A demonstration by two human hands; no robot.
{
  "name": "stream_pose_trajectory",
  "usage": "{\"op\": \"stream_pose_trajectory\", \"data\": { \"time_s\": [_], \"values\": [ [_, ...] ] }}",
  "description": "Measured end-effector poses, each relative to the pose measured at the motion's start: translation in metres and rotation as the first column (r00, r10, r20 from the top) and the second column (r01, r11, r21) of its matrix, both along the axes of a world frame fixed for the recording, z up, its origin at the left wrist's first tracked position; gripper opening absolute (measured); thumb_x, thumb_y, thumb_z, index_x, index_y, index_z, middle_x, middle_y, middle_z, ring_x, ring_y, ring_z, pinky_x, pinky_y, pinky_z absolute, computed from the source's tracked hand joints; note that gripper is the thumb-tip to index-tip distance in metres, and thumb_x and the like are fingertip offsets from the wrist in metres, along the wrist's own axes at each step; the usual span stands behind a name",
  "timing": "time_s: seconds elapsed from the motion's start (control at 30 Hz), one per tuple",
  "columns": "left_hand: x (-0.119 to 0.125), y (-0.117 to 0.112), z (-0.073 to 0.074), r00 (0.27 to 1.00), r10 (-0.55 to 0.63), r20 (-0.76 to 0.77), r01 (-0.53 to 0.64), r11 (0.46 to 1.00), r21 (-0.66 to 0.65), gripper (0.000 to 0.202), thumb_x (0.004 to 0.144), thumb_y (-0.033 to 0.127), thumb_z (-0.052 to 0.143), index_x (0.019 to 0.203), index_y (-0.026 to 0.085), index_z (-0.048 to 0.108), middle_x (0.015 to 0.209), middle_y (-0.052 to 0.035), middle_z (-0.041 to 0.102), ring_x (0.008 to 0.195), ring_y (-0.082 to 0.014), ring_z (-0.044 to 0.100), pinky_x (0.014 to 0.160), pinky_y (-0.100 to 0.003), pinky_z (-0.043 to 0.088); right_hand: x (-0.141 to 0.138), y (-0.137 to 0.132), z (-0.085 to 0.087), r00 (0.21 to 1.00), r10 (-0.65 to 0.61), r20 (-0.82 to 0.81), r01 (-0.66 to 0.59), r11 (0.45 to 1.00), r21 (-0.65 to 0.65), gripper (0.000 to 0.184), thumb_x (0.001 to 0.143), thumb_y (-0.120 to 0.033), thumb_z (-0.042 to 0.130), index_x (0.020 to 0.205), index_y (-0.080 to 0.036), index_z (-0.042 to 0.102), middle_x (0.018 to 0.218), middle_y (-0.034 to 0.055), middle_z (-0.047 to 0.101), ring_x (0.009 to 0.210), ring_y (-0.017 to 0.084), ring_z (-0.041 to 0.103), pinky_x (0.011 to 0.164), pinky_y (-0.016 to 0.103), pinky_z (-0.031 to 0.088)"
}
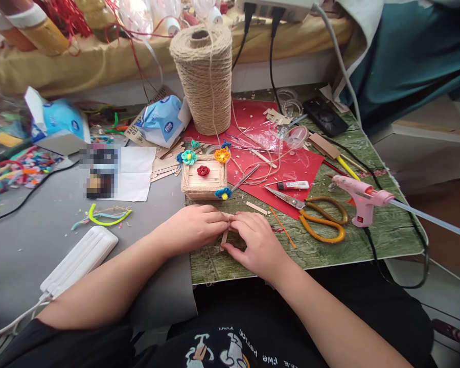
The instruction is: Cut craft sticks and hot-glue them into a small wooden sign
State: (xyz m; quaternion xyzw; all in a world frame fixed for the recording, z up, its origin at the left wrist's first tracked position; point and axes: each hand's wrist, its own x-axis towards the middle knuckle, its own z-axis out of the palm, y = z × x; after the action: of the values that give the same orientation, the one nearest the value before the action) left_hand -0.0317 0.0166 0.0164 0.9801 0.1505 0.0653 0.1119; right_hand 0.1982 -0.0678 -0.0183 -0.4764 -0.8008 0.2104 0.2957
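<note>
My left hand and my right hand meet at the fingertips near the table's front edge. Both pinch pale wooden craft sticks that seem joined at an angle; the fingers hide most of them. My right thumb presses by the lower end of one stick. Just beyond the hands stands a small twine-edged craft-stick box with a red flower on top and blue, teal and orange flowers at its corners. A short loose stick piece lies right of the hands.
Orange-handled scissors and a pink glue gun lie at the right. A large twine spool stands behind the box. Red sheets, a glue tube, a phone and a white power strip surround the work.
</note>
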Motion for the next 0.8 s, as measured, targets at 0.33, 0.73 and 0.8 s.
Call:
{"op": "stream_pose_trajectory", "data": {
  "time_s": [0.33, 0.73, 0.8],
  "values": [
    [0.0, -0.001, -0.001, 0.999, 0.018, 0.036, -0.019, 1.0, 0.014, 0.021, 0.105, 0.029, 0.058, 0.117, 0.021, 0.073, 0.118, -0.0082, 0.077, 0.101, -0.0205, 0.07, 0.088, -0.035, 0.06, 0.007, -0.005, 0.004, 0.978, -0.136, -0.16, 0.15, 0.986, 0.078, 0.049, 0.095, -0.028, 0.069, 0.141, -0.024, 0.053, 0.132, 0.013, 0.069, 0.127, 0.031, 0.064, 0.11, 0.055, 0.052],
    [0.0, 0.0, -0.005, 0.998, 0.047, 0.039, -0.047, 0.999, 0.012, 0.019, 0.104, 0.026, 0.059, 0.116, 0.022, 0.074, 0.118, -0.0072, 0.078, 0.094, -0.0193, 0.069, 0.087, -0.034, 0.059, 0.012, 0.003, 0.005, 0.94, -0.244, -0.239, 0.247, 0.969, -0.017, 0.022, 0.096, -0.016, 0.062, 0.116, -0.024, 0.067, 0.115, 0.0088, 0.074, 0.116, 0.029, 0.067, 0.103, 0.051, 0.055],
    [-0.001, 0.001, -0.006, 0.998, 0.048, 0.029, -0.048, 0.999, 0.008, 0.02, 0.103, 0.025, 0.06, 0.117, 0.022, 0.074, 0.119, -0.0074, 0.077, 0.095, -0.0195, 0.069, 0.088, -0.035, 0.059, 0.013, 0.001, 0.007, 0.924, -0.275, -0.267, 0.283, 0.959, -0.01, 0.023, 0.097, -0.015, 0.061, 0.116, -0.025, 0.067, 0.114, 0.0083, 0.074, 0.114, 0.028, 0.067, 0.1, 0.049, 0.056]
  ]
}}
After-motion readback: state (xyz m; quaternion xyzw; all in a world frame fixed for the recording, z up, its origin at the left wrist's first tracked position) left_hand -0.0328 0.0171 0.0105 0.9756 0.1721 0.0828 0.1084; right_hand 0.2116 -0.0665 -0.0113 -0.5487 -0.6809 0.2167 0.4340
